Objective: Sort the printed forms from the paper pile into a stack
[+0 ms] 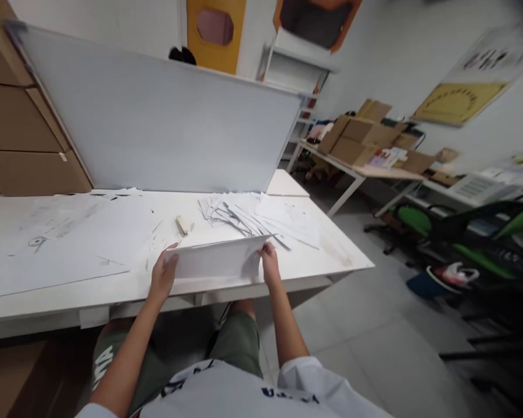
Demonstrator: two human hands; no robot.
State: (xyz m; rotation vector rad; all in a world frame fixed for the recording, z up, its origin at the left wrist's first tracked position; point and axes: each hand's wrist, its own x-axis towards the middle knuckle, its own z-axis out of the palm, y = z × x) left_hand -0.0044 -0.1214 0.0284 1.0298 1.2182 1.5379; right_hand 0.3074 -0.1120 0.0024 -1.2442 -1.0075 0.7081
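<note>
Your left hand (163,273) grips the 9 o'clock end of a white paper (218,259), your right hand (269,261) its 3 o'clock end, at the near edge of the worktop (340,255). Beyond the paper, a small tan block (182,226) lies toward 11 o'clock, loose paper strips (233,216) toward 1.

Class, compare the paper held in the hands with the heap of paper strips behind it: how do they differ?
The held paper is gripped between the left hand and the right hand, whereas the strip heap lies on the table. The held paper shows a broad, tilted surface, while the strip heap is a jumble of narrow pieces pointing various ways. Both look mainly white.
</note>
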